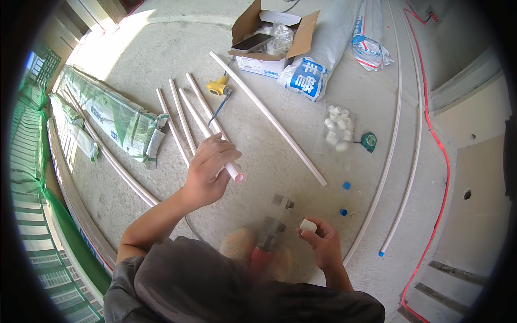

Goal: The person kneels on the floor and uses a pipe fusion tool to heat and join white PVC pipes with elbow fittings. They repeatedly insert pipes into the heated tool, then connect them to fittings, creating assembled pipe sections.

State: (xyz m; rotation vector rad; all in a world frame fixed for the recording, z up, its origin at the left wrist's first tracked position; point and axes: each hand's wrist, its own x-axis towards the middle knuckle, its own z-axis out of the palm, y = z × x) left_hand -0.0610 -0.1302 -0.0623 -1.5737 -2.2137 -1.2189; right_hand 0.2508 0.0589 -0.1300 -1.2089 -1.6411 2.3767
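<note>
My left hand point(210, 164) is wrapped round a white plastic pipe point(235, 171); its open end, pinkish inside, points toward me and the rest runs away from me. In my right hand point(326, 245) is a small white pipe fitting point(308, 225), pinched in the fingers. Pipe and fitting are apart. Between the hands, near my knees, stands a pipe welding iron point(264, 250) with a red body and dark metal heads on its plate; it is partly blurred. Several loose pipes point(186, 116) lie beyond my left hand.
Several white fittings point(338, 128) lie beside a green tape measure point(369, 141). Two blue caps point(346, 185) are nearer me. A cardboard box point(261, 64) holds bagged parts and a phone. A yellow corded tool point(217, 87), one long pipe point(269, 118) and wrapped bundles point(323, 54) rest on the concrete.
</note>
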